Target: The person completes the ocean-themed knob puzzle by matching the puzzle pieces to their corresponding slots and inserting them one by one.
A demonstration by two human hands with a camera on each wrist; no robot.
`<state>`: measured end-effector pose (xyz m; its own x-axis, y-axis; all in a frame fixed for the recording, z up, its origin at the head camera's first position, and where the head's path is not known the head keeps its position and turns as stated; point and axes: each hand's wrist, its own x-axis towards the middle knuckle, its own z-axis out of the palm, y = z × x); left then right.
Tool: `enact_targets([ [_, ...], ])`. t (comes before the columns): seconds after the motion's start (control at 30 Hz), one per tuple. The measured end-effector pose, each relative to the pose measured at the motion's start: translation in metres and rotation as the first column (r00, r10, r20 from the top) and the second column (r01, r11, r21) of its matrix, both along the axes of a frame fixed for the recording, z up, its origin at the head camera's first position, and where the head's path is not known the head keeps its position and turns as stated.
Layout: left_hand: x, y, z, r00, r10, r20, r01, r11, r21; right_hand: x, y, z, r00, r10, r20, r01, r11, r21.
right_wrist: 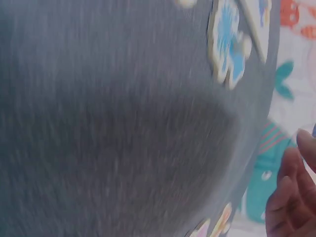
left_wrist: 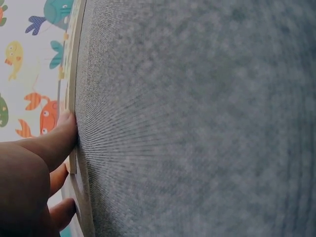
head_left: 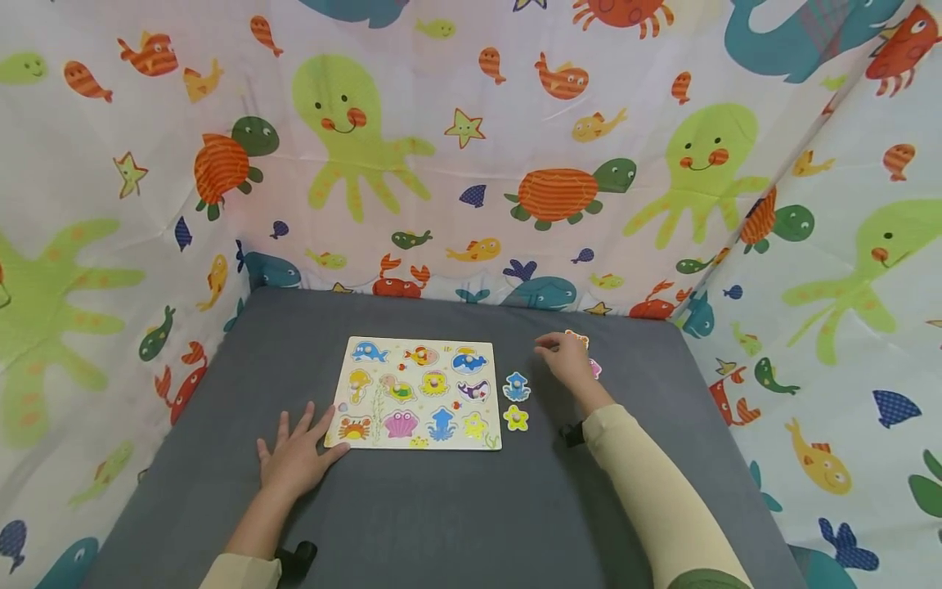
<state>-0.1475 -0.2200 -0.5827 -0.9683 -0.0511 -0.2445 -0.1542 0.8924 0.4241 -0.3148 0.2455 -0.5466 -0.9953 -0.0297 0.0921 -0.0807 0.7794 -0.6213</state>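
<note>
A wooden peg puzzle board (head_left: pixel 381 368) with colourful sea-animal pictures lies on the grey table. My left hand (head_left: pixel 294 462) rests at its lower left corner, fingers spread and thumb touching the edge; the left wrist view shows the thumb (left_wrist: pixel 61 133) against the board's side. My right hand (head_left: pixel 572 364) is raised over the table right of the board, fingers loosely bent, with nothing visible between them. To its left lie a blue squid-like piece (head_left: pixel 517 387) and a yellow star piece (head_left: pixel 517 418). Partly hidden behind the hand are an orange piece (head_left: pixel 579 337) and a pink piece (head_left: pixel 596 369).
A grey cloth covers the table (head_left: pixel 427 515). White curtains (head_left: pixel 456 82) printed with sea animals hang along the back and both sides. Dark wrist mounts sit by the left wrist (head_left: pixel 298 561) and the right wrist (head_left: pixel 572 433).
</note>
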Motion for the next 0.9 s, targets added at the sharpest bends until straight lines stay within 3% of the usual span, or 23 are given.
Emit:
enact_targets([
  [0.2,0.001,-0.001,-0.003,1.000,0.012,-0.001,-0.012,1.000,0.006,-0.016,0.023,0.000,0.988,-0.151,0.010,0.151,0.988,-0.040],
  [0.37,0.001,-0.002,-0.004,1.000,0.027,0.004,-0.027,1.000,0.005,-0.028,0.038,-0.001,0.971,-0.226,0.071,0.232,0.970,-0.074],
  [0.63,-0.002,-0.003,-0.005,1.000,0.031,0.001,-0.031,0.999,0.010,-0.041,0.051,-0.007,0.953,-0.284,0.108,0.287,0.958,-0.008],
  [0.9,-0.003,-0.002,-0.005,1.000,0.023,-0.012,-0.023,1.000,0.003,-0.038,0.051,-0.014,0.932,-0.318,0.173,0.307,0.948,0.089],
])
